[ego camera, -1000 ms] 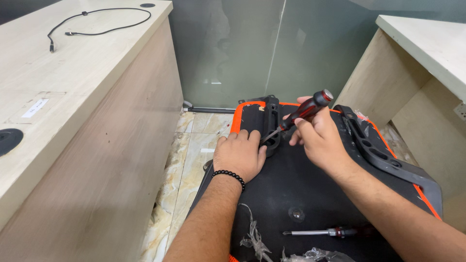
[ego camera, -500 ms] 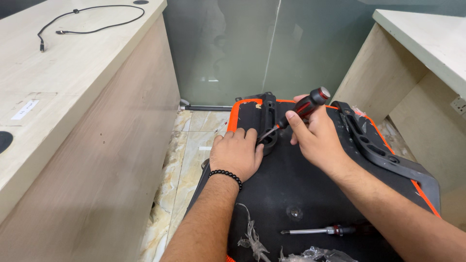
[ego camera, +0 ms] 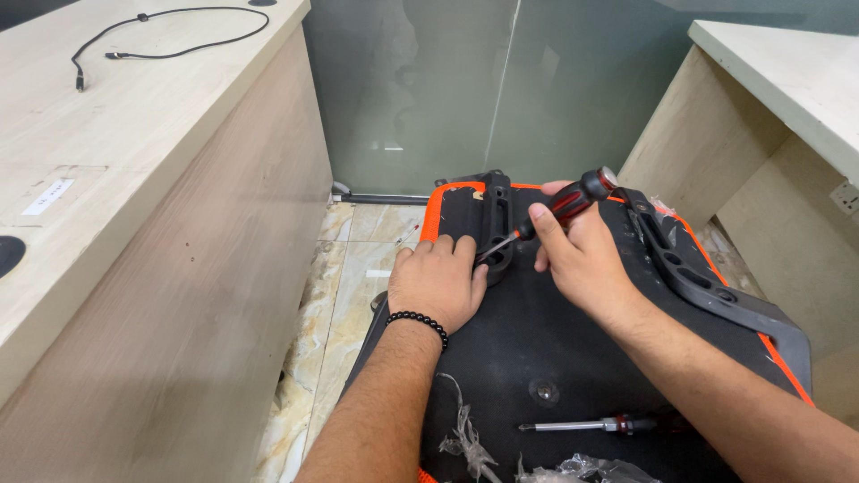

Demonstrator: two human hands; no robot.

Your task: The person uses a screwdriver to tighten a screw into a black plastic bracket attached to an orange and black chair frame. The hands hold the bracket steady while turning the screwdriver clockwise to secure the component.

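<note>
A black chair seat base with orange trim [ego camera: 537,340] lies upside down on the floor in front of me. My left hand [ego camera: 438,282] presses flat on it beside a black bracket [ego camera: 495,215] near its far edge. My right hand [ego camera: 582,259] grips a red-and-black screwdriver [ego camera: 573,201], its tip angled down at the bracket next to my left fingers. A black armrest piece [ego camera: 698,277] runs along the seat's right side.
A second screwdriver [ego camera: 599,424] and crumpled clear plastic [ego camera: 573,467] lie on the seat near me. Wooden desks stand left [ego camera: 134,179] and right [ego camera: 787,98]; a black cable [ego camera: 161,36] lies on the left one. A glass partition [ego camera: 483,80] is ahead, marble floor tiles [ego camera: 349,277] below.
Both hands stay on the bracket; the screwdriver has shifted only slightly in my right hand. The view has drifted a little.
</note>
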